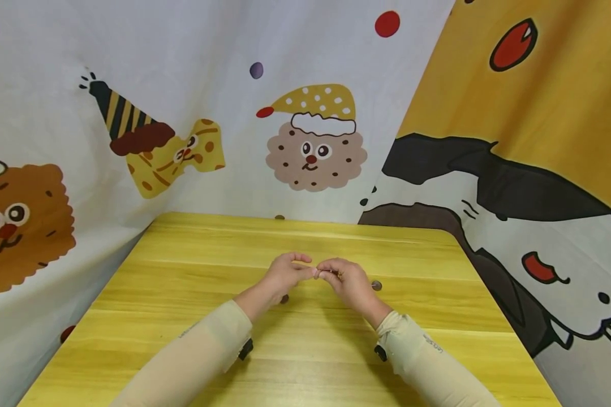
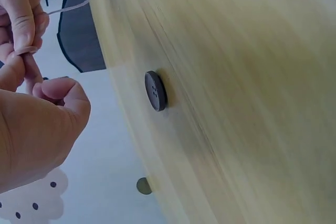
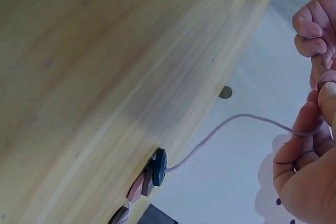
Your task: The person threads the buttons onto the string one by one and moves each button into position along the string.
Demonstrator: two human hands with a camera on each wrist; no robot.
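My left hand (image 1: 287,271) and right hand (image 1: 348,281) meet at their fingertips above the wooden table. In the right wrist view a thin pale cord (image 3: 231,116) runs from my right hand's grip down to a dark blue button (image 3: 160,167) at the end of a small row of buttons. Between the fingertips in the left wrist view, my left hand pinches a small pinkish disc (image 2: 26,50); fingers cover most of it, and the cord's tip is hidden. A loose brown button (image 2: 156,91) stands near my left hand.
The yellowish wooden table (image 1: 183,271) ends at a hanging cloth (image 1: 209,45) with printed cartoon figures. Pink (image 3: 136,187) and grey (image 3: 148,179) buttons lie beside the blue one; another dark button (image 3: 119,215) sits closer to the bottom edge of the right wrist view.
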